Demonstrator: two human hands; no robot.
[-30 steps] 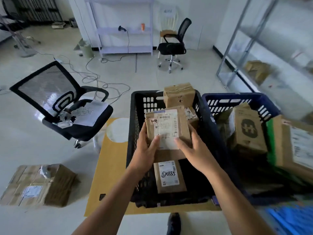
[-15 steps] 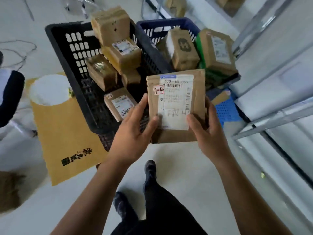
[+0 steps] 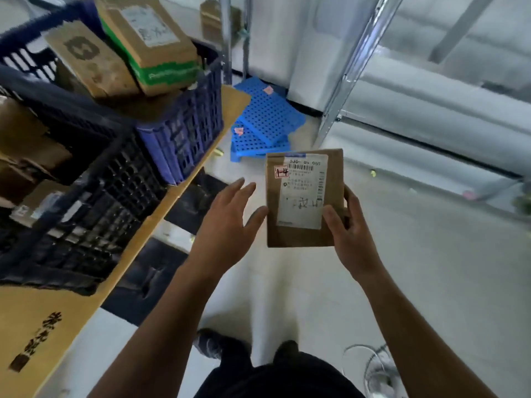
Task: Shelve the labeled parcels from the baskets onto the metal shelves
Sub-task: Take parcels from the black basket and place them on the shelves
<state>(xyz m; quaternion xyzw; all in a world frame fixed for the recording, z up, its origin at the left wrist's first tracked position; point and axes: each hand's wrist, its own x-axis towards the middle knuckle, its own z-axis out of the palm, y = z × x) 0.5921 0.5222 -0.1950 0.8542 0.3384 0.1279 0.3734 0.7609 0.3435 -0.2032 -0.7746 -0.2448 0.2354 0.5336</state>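
a: entry one, the fingers.
b: right hand (image 3: 349,234): fingers (image 3: 351,201) wrapped behind the parcel's right edge, thumb pressed on its front; holding. left hand (image 3: 227,225): fingers spread wide and straight, gripping nothing. the thumb tip is at the parcel's left edge; whether it touches cannot be told.
a: entry two, the item held.
b: one flat brown parcel (image 3: 298,235), white label (image 3: 301,193) facing up, a red-marked sticker at the label's corner. position: right of the blue basket (image 3: 184,133), clear of it, in the air above the floor.
a: stock remaining?
b: blue basket: at least two boxes heaped above the rim, one green-banded box (image 3: 152,44), one logo box (image 3: 92,64). black basket (image 3: 94,202), touching the blue basket on its left: several more cartons, count not readable.
a: destination?
b: metal shelf (image 3: 353,67), beyond and to the right of the blue basket. one brown box (image 3: 212,18) sits behind the basket by the shelf posts, too blurred to place.
a: progress, as a judgement.
b: early, probably. one parcel is out and in carry, not yet shelved. both baskets hold plenty. left to do: set this one on the shelf its label calls for, then the remaining stock, piece by piece.
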